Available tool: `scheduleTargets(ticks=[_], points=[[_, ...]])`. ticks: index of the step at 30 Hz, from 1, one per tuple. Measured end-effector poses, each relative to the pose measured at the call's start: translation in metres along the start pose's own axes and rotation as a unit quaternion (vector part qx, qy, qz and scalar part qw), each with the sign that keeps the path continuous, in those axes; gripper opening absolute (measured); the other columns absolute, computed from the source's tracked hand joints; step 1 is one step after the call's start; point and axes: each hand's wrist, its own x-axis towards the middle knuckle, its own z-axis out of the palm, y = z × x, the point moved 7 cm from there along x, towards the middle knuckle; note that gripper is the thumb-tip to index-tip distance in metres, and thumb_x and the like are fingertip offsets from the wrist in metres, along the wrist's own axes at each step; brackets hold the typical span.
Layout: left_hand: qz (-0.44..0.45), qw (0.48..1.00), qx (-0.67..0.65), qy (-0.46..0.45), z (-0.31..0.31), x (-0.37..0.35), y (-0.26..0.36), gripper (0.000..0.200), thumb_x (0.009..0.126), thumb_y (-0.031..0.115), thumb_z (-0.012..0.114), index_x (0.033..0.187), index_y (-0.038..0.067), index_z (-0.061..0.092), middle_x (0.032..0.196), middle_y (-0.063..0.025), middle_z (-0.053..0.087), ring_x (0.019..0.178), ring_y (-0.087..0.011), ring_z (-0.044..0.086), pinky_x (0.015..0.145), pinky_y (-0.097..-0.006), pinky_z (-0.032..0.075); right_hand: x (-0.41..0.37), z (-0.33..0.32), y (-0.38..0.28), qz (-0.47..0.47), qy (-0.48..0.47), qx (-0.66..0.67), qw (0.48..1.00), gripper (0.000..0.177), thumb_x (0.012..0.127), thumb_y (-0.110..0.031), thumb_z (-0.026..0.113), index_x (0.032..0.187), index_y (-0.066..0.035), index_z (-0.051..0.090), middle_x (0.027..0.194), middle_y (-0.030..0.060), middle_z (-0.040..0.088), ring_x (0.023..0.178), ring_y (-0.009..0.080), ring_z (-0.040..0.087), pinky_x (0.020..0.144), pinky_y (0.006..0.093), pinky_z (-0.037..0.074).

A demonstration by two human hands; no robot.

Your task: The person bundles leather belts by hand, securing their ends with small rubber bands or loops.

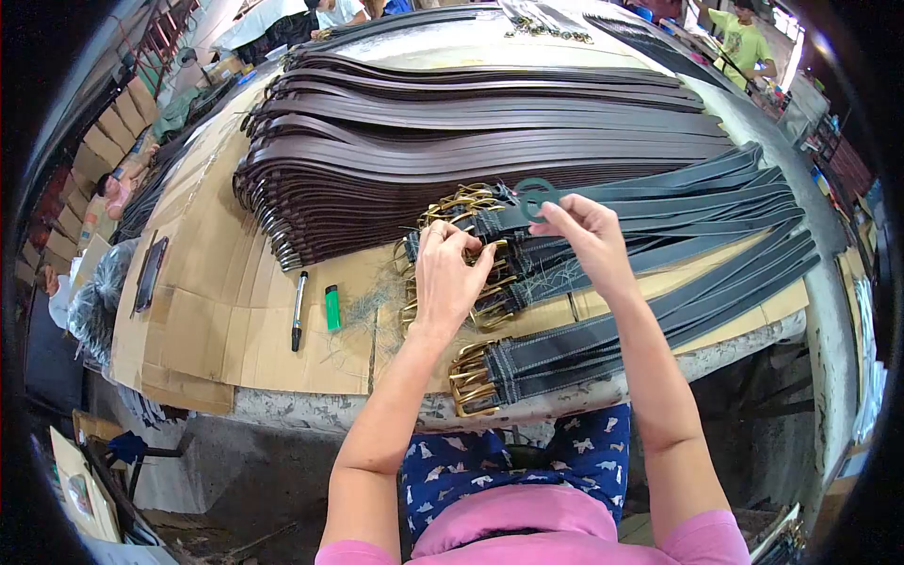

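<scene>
Dark grey-blue belts (659, 254) with brass-coloured buckles lie in bundles in front of me. My left hand (447, 273) is over the buckle ends of the middle bundle, its thumb and fingers closed at a brass buckle (490, 252). To its right, my right hand (589, 235) is raised above the straps and pinches small dark green scissors (537, 200) by thumb and fingers. Loose thread (556, 281) lies over the belts under that hand. A separate bundle (556, 372) rests nearer me, its buckles (474, 379) at the table edge.
A large stack of dark brown belts (471, 122) lies behind. On the cardboard (254, 339) at left are a pen (299, 313), a green lighter (332, 308) and thread scraps (375, 306). Several people are farther off, one in a yellow-green shirt (739, 42) at back right.
</scene>
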Motion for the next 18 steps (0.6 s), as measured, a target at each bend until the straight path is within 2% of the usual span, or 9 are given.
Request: scheduleTargets(ticks=[5,6,9,10,13,14,17,18], points=[[-0.024,1.000,-0.006,0.013,0.004,0.004,-0.005,0.019,0.072,0.024,0.079,0.075,0.005,0.075,0.083,-0.0092,0.060,0.089,-0.0270,0.056,0.079,-0.0380,0.045,0.008,0.011,0.016,-0.013,0.003,-0.075,0.997,0.020,0.096,-0.016,0.062,0.085,0.000,0.061,0.083,0.0002,0.065,0.073,0.0039,0.058,0.070,0.0215,0.048],[-0.031,0.999,0.007,0.012,0.006,0.005,-0.006,0.019,0.072,0.024,0.080,0.074,0.006,0.076,0.082,-0.0091,0.060,0.089,-0.0268,0.055,0.079,-0.0378,0.044,0.008,0.012,0.017,-0.004,0.010,-0.086,0.996,0.020,0.096,-0.016,0.062,0.085,0.001,0.061,0.081,-0.0015,0.062,0.070,0.0018,0.050,0.065,0.0189,0.043],[-0.057,0.998,0.033,0.009,0.008,0.007,-0.006,0.017,0.072,0.022,0.079,0.073,0.005,0.076,0.081,-0.0097,0.061,0.090,-0.0267,0.056,0.081,-0.0374,0.044,0.006,0.020,0.010,0.002,0.010,-0.136,0.991,0.020,0.096,-0.016,0.062,0.085,0.001,0.060,0.077,-0.0036,0.058,0.069,0.0009,0.046,0.061,0.0174,0.038],[-0.067,0.997,0.040,0.008,0.008,0.008,-0.007,0.016,0.072,0.021,0.078,0.073,0.005,0.075,0.081,-0.0101,0.061,0.091,-0.0268,0.056,0.081,-0.0373,0.044,0.006,0.022,0.011,-0.031,0.028,-0.121,0.992,0.023,0.092,-0.016,0.065,0.084,0.005,0.058,0.069,-0.0005,0.056,0.064,0.0042,0.045,0.056,0.0239,0.039],[-0.060,0.998,0.008,0.006,0.011,0.010,-0.013,0.015,0.073,0.018,0.075,0.074,0.003,0.075,0.082,-0.0115,0.064,0.089,-0.0264,0.058,0.081,-0.0360,0.046,0.005,0.031,0.015,-0.084,0.032,-0.123,0.988,0.022,0.092,-0.014,0.065,0.085,0.005,0.057,0.071,0.0051,0.058,0.065,0.0071,0.047,0.057,0.0253,0.042],[-0.064,0.998,-0.022,-0.002,0.012,0.010,-0.018,0.016,0.074,0.018,0.074,0.076,0.002,0.074,0.082,-0.0117,0.064,0.088,-0.0256,0.058,0.080,-0.0357,0.046,0.003,0.034,0.012,-0.092,0.020,-0.172,0.980,0.020,0.091,-0.012,0.064,0.084,0.004,0.055,0.071,0.0092,0.055,0.063,0.0120,0.049,0.056,0.0277,0.042],[-0.076,0.993,-0.088,-0.027,0.011,0.011,-0.031,0.018,0.077,0.018,0.072,0.081,0.000,0.072,0.083,-0.0120,0.065,0.083,-0.0232,0.060,0.078,-0.0351,0.047,-0.002,0.042,-0.004,-0.164,0.017,-0.258,0.952,0.020,0.090,-0.010,0.064,0.081,0.004,0.053,0.069,0.0099,0.051,0.061,0.0161,0.047,0.055,0.0305,0.041],[-0.079,0.992,-0.095,-0.034,0.010,0.011,-0.032,0.019,0.079,0.018,0.071,0.083,0.000,0.071,0.083,-0.0117,0.065,0.082,-0.0223,0.060,0.077,-0.0350,0.047,-0.002,0.044,-0.005,-0.145,0.013,-0.249,0.957,0.021,0.089,-0.009,0.064,0.079,0.004,0.051,0.069,0.0119,0.051,0.060,0.0217,0.048,0.055,0.0337,0.040]])
